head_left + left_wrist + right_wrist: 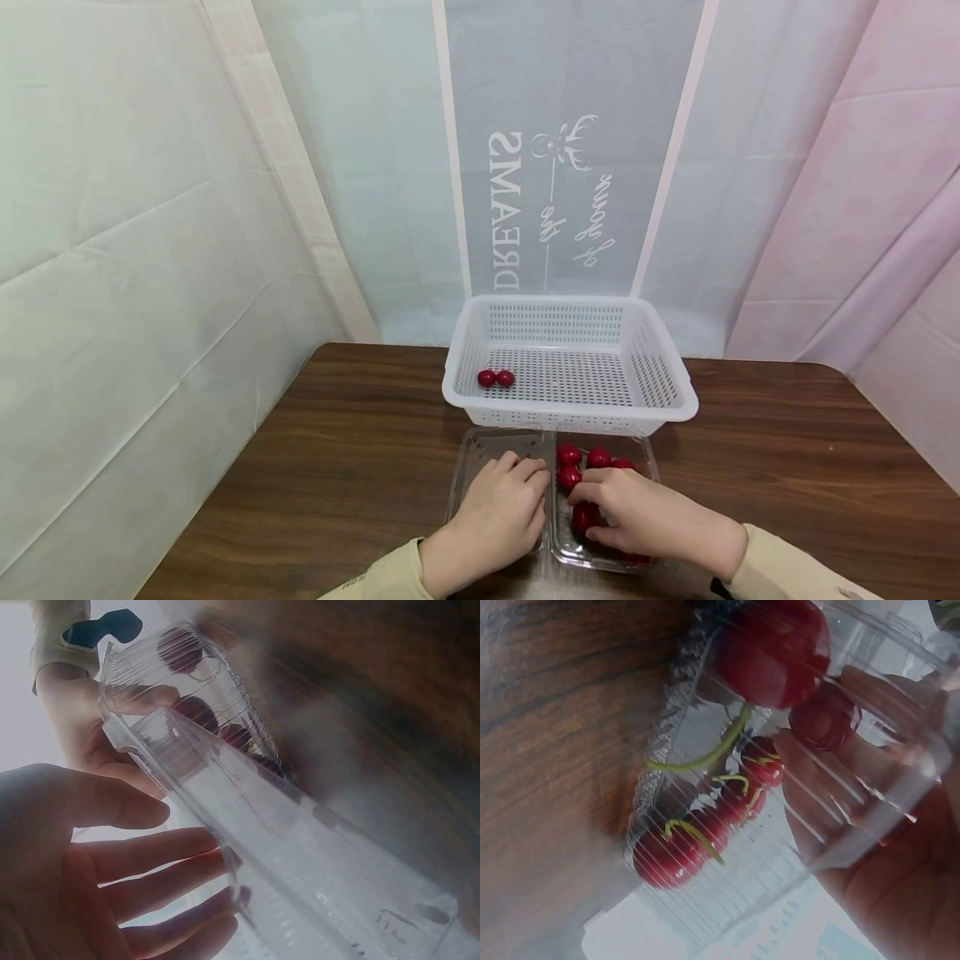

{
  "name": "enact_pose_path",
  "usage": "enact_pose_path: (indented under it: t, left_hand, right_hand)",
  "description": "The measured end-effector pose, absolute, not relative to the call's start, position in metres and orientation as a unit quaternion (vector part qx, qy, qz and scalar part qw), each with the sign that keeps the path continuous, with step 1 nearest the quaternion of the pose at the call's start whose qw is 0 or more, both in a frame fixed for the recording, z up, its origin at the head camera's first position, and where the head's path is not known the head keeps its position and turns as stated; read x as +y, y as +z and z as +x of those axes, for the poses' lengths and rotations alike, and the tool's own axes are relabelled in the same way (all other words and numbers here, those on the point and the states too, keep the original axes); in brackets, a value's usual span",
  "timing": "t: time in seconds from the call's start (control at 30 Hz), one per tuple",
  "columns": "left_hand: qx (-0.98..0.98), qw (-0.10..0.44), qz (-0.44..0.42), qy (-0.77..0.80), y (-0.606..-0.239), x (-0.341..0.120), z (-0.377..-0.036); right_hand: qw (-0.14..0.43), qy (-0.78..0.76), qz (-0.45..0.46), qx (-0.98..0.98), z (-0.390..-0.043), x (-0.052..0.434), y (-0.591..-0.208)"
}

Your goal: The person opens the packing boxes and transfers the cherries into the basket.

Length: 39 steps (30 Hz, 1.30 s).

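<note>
Nearest, the left hand (pixel 498 517) lies flat on the empty lid half of the clear hinged plastic clamshell box (pixel 480 446), its fingers straight and slightly spread, tips pointing toward the hinge. In the left wrist view those fingers (pixel 161 859) lie extended along the underside of the ribbed lid, gripping nothing. That flat press looks like the right job for this hand: it should keep the light box from sliding or flipping.

Just right of it, the right hand (pixel 652 518) reaches into the tray half, fingers curled down among the small red cherries with green stems (pixel 568 477). One cherry (pixel 583 517) sits under the fingertips, and the right wrist view shows a fingertip (pixel 810 780) against a cherry (pixel 825 716) through the plastic. Whether the pinch is fully closed I cannot tell, as the knuckles hide it. Several cherries lie just beyond the fingertips, toward the far edge of the tray.

A good pick, I judge, takes one fruit lightly between thumb and forefinger, lifts it straight up clear of the tray wall, and avoids snagging neighbouring stems.

Past both sets of fingertips, almost touching the box's far edge, stands the white perforated plastic basket (pixel 675 392), with two red cherries (pixel 496 378) in its left corner. All sit on the dark wooden table (pixel 787 467).
</note>
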<state>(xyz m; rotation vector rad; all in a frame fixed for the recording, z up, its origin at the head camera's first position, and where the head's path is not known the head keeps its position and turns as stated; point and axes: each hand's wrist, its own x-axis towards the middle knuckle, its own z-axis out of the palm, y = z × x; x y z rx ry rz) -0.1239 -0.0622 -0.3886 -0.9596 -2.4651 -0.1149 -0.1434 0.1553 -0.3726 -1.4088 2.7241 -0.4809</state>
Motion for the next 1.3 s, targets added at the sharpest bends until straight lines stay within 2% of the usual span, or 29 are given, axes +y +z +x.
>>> enact_pose_path:
  t: [0.33,0.8,1.3]
  left_hand:
    - [-0.902,0.245,-0.353,-0.044,-0.388,-0.062,-0.124]
    - [-0.902,0.249,-0.351,-0.043,-0.387,-0.062,-0.124]
    - [-0.901,0.249,-0.354,-0.045,-0.386,-0.062,-0.122]
  right_hand:
    - [-0.008,-0.139,-0.459,0.878,-0.145,0.159,-0.361]
    - [-0.011,-0.15,-0.455,0.878,-0.148,0.162,-0.35]
    - [-0.061,-0.162,-0.465,0.868,-0.151,0.164,-0.343]
